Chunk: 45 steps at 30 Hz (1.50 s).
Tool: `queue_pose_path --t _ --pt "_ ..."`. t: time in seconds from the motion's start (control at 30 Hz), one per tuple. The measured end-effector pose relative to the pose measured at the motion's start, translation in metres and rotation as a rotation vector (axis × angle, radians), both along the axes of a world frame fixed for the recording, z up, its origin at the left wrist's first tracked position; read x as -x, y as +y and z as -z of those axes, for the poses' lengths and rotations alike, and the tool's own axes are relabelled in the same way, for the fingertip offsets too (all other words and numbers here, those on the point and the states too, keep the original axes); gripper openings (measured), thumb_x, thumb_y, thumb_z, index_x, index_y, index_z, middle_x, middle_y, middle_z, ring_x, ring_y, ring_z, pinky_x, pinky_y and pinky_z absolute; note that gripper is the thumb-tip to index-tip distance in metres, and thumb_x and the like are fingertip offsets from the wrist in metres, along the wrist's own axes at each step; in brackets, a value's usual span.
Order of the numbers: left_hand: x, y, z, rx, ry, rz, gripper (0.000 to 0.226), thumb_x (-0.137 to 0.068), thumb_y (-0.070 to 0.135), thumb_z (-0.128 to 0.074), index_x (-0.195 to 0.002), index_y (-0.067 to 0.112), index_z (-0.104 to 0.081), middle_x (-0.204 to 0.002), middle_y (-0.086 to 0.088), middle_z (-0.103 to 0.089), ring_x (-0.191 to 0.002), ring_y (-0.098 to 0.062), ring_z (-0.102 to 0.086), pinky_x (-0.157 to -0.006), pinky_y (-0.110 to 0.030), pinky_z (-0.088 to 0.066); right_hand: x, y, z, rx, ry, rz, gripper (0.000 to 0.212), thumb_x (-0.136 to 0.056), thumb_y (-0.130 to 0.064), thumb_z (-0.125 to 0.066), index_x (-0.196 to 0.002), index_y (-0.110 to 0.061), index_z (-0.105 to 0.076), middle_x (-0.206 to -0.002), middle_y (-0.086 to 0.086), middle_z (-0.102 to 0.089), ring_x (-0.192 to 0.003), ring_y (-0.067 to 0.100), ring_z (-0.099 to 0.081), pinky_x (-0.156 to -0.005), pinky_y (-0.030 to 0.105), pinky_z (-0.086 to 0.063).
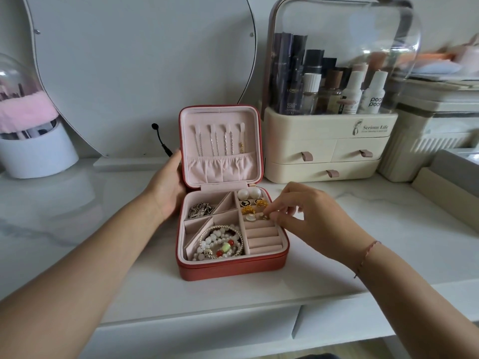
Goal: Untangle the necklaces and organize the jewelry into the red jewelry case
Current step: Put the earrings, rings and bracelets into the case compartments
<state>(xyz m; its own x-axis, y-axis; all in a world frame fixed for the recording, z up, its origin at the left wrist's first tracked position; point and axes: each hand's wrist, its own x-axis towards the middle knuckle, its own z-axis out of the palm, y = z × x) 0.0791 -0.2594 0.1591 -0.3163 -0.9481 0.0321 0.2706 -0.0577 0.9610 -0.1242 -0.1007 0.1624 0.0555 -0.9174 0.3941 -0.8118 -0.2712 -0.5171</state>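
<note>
Nearest me is my left forearm [77, 268], running up from the bottom left corner to the left hand [166, 189]. That hand sits against the left side of the red jewelry case [233, 269] at the hinge. Its thumb lies along the edge of the upright lid [220, 114] and the other fingers pass out of sight behind, so I read it as a steadying hold on the lid rather than a flat push. The case stands open on the white tabletop [259, 291], hinge away from me. My right hand [311, 216] comes in from the right over the case's right wall. Its thumb and forefinger are closed together on a small gold earring [266, 216] at the near end of the earring strip, just beside a white shell-like earring [250, 217] to its left. The next move hangs on this: the strip lies right beneath the pinch, with the ring rolls [263, 238] just nearer me. I judge it needs a short press downward, not a reach, and the right hand is plainly the nearer one. Necklaces [220, 142] hang straight in the lid, and bracelets [220, 242] fill the front left compartment.
</note>
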Motion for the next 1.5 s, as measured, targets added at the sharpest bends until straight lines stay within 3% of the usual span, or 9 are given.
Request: queue_pose_path --t 0.27,0.53,0.73,0.83,1.0,1.27,1.4,1.5 --pt "-0.001 0.0 0.0 -0.035 -0.008 0.0 0.04 -0.099 0.046 -0.04 -0.12 0.023 -0.064 -0.111 0.0 -0.072 -0.101 -0.016 -0.068 -0.072 -0.026 -0.056 0.006 -0.004 0.0 0.074 -0.241 0.104 0.017 -0.085 -0.017 -0.066 -0.086 -0.033 -0.073 -0.075 -0.011 -0.058 -0.066 0.002 -0.051 -0.063 0.012 -0.037" --pt "0.0 0.002 -0.001 -0.052 0.044 0.048 0.039 -0.1 0.044 -0.037 -0.115 0.021 -0.065 -0.098 0.002 -0.075 -0.082 -0.012 -0.072 -0.06 -0.021 -0.057 -0.002 -0.024 -0.006 0.024 -0.051 0.062 0.01 -0.082 -0.018 -0.071 -0.087 -0.025 -0.075 -0.085 -0.006 -0.058 -0.074 -0.001 -0.052 -0.065 0.008 -0.037" --pt "-0.001 0.0 0.0 -0.048 0.036 0.045 0.037 -0.099 0.045 -0.04 -0.112 0.022 -0.066 -0.099 0.0 -0.075 -0.082 -0.013 -0.072 -0.061 -0.022 -0.057 -0.004 -0.023 -0.006 0.014 -0.046 -0.008 0.014 -0.079 -0.018 -0.073 -0.078 -0.031 -0.071 -0.083 -0.008 -0.064 -0.078 0.002 -0.057 -0.069 0.007 -0.037" --pt "0.0 0.0 0.0 -0.05 0.043 0.047 0.037 -0.098 0.045 -0.04 -0.113 0.023 -0.066 -0.099 0.0 -0.075 -0.083 -0.013 -0.072 -0.06 -0.021 -0.056 -0.004 -0.024 -0.009 0.004 -0.027 -0.014 0.009 -0.08 -0.016 -0.073 -0.083 -0.024 -0.075 -0.078 -0.006 -0.067 -0.075 0.002 -0.057 -0.069 0.006 -0.038" --pt "-0.002 -0.001 0.001 -0.064 0.015 0.059 0.044 -0.098 0.05 -0.039 -0.121 0.023 -0.064 -0.112 -0.003 -0.072 -0.1 -0.019 -0.069 -0.078 -0.03 -0.054 -0.005 -0.027 -0.018 -0.027 0.087 -0.059 0.01 -0.081 -0.014 -0.071 -0.087 -0.02 -0.076 -0.074 -0.017 -0.06 -0.071 -0.008 -0.053 -0.067 0.004 -0.037" --pt "-0.001 -0.001 0.001 -0.079 0.04 0.081 0.045 -0.094 0.053 -0.045 -0.119 0.022 -0.067 -0.115 -0.004 -0.07 -0.108 -0.021 -0.066 -0.095 -0.037 -0.048 -0.005 -0.033 -0.035 -0.135 0.241 -0.143 0.012 -0.086 -0.011 -0.066 -0.091 -0.018 -0.074 -0.083 -0.008 -0.066 -0.071 0.001 -0.056 -0.067 0.005 -0.038" --pt "-0.002 -0.004 0.003 -0.078 0.049 0.074 0.045 -0.093 0.053 -0.047 -0.118 0.022 -0.068 -0.117 -0.004 -0.07 -0.11 -0.022 -0.065 -0.101 -0.04 -0.045 -0.008 -0.035 -0.041 -0.186 0.326 -0.156 0.014 -0.089 -0.013 -0.062 -0.094 -0.019 -0.073 -0.089 -0.007 -0.063 -0.08 0.007 -0.056 -0.077 0.019 -0.045" --pt "-0.001 -0.004 0.003 -0.079 0.055 0.071 0.046 -0.094 0.053 -0.046 -0.119 0.021 -0.067 -0.117 -0.005 -0.07 -0.11 -0.022 -0.065 -0.1 -0.04 -0.046 -0.006 -0.035 -0.037 -0.133 0.329 -0.156 0.012 -0.086 -0.015 -0.066 -0.091 -0.021 -0.074 -0.089 -0.006 -0.059 -0.079 0.007 -0.052 -0.077 0.022 -0.044"
